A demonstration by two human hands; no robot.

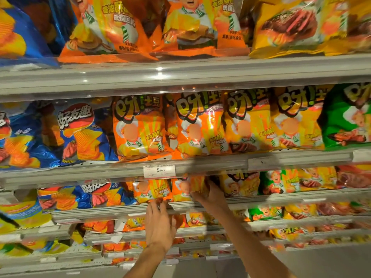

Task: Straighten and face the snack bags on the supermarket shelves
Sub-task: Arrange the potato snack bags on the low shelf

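The orange snack bags (181, 190) stand on the shelf just below the price tag (159, 171). The right hand (210, 194) pinches one bag's edge; the left hand (158, 221), fingers spread, touches the neighbouring orange bag (151, 190) left of it. Best to pull each upright and flush with the shelf edge (251, 199).

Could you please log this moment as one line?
left hand: touches orange snack bag | right hand: grips neighbouring orange bag | shelf: third down

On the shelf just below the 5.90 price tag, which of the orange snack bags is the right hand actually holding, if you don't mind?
The right hand grips the second orange bag, right of the tag. The left-hand orange bag is only touched at its bottom edge by the left hand.
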